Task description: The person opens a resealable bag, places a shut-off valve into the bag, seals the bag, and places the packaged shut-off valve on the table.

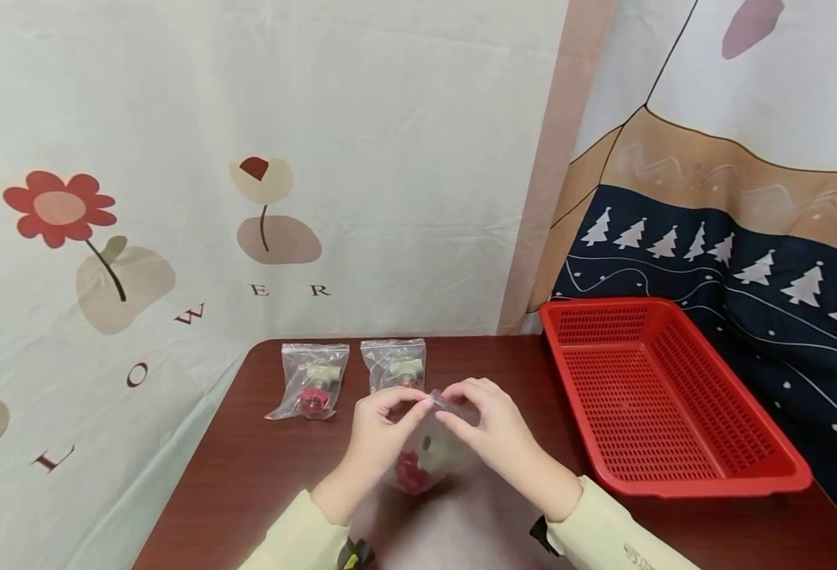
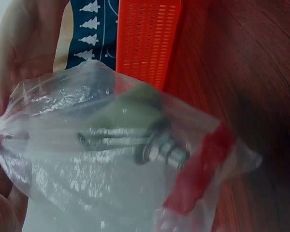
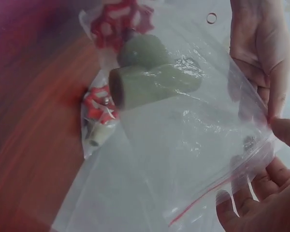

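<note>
Both hands pinch the top edge of a clear zip bag (image 3: 183, 145), held up over the table. Inside it is a valve (image 2: 130, 116) with a pale green body and a red handwheel (image 1: 411, 473), the wheel at the bottom end. My left hand (image 1: 384, 427) pinches the bag's mouth between thumb and forefinger. Close beside it, my right hand (image 1: 498, 419) grips the same edge with thumb and fingers. A red seal line runs along the mouth in the right wrist view. Fingers hide part of the edge in the head view.
Two more zip bags with similar valves, a left one (image 1: 311, 384) and a right one (image 1: 395, 366), lie at the table's back. A red perforated basket (image 1: 578, 396) stands on the right of the brown table (image 1: 218, 475). Printed cloth (image 1: 418, 158) hangs behind.
</note>
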Tool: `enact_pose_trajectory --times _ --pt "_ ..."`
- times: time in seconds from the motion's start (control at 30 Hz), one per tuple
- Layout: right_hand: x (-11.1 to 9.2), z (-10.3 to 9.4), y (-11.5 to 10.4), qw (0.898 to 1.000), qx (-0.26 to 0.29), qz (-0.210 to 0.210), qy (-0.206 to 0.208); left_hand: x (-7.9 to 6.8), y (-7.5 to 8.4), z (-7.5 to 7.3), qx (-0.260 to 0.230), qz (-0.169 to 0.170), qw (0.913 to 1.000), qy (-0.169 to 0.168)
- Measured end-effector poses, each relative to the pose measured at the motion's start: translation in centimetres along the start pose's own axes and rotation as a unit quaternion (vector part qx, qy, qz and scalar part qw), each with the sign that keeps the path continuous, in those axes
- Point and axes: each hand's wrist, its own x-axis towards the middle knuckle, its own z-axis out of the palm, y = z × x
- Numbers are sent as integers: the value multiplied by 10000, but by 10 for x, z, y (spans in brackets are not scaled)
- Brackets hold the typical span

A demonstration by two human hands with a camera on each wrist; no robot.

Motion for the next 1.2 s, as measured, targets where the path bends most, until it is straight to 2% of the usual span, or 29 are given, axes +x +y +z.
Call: enact_pose_trajectory --times 0.13,0.37,0.53,0.77,1.07,1.2 --pt "4 1 -1 9994 330 -36 49 0 2 0 0 -14 9998 -175" --pt "6 3 2 9966 773 -257 92 -1 1 0 99 131 9995 -281" --pt "7 3 4 9961 845 -234 83 -1 1 0 111 201 9991 -344" --pt "9 2 3 9949 918 -412 104 -1 5 1 24 303 9989 -371" --pt "11 1 0 9948 832 -580 58 0 8 0 541 815 9952 -39" --pt "10 -1 0 9962 675 -557 -24 1 10 -1 697 897 9934 167"
